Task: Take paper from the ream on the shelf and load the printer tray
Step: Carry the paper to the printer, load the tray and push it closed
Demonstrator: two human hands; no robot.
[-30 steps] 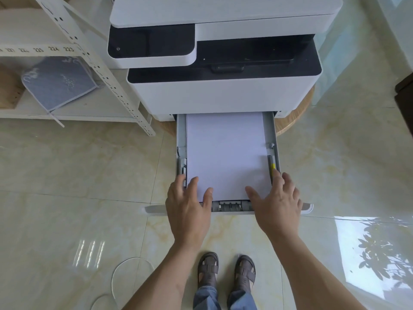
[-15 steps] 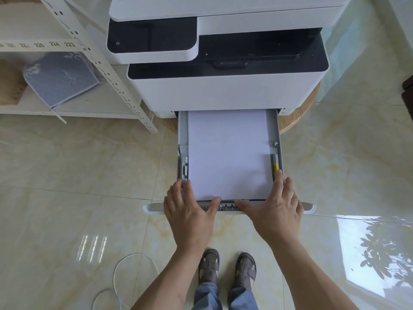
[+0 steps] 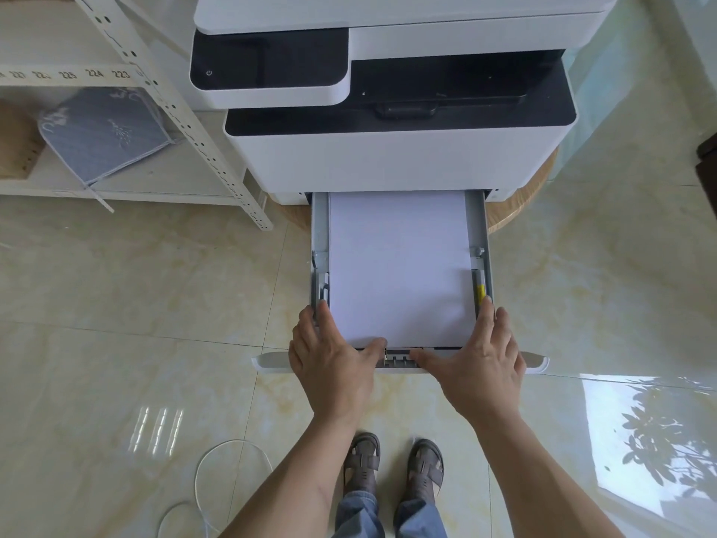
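Note:
A white and black printer [image 3: 388, 165] stands on a round wooden base. Its grey paper tray [image 3: 481, 227] is pulled out toward me. A stack of white paper [image 3: 395, 266] lies flat inside, between the side guides. My left hand [image 3: 329, 363] lies over the tray's front left corner, fingers along the left rail, thumb at the paper's near edge. My right hand [image 3: 477, 366] mirrors it on the front right corner, fingertips by the yellow guide tab [image 3: 480, 293]. Both hands are flat with fingers spread and hold nothing. No ream is in sight.
A white metal shelf [image 3: 194, 137] stands left of the printer with a grey-blue fabric item [image 3: 104, 133] on its low board. A white cable [image 3: 232, 475] loops on the glossy tile floor near my sandalled feet [image 3: 362, 464]. The tray's white front panel [image 3: 271, 361] juts out sideways.
Both hands slid back off the paper's top to the tray's front corners, and the thumbs moved inward along the paper's near edge. The paper now lies uncovered.

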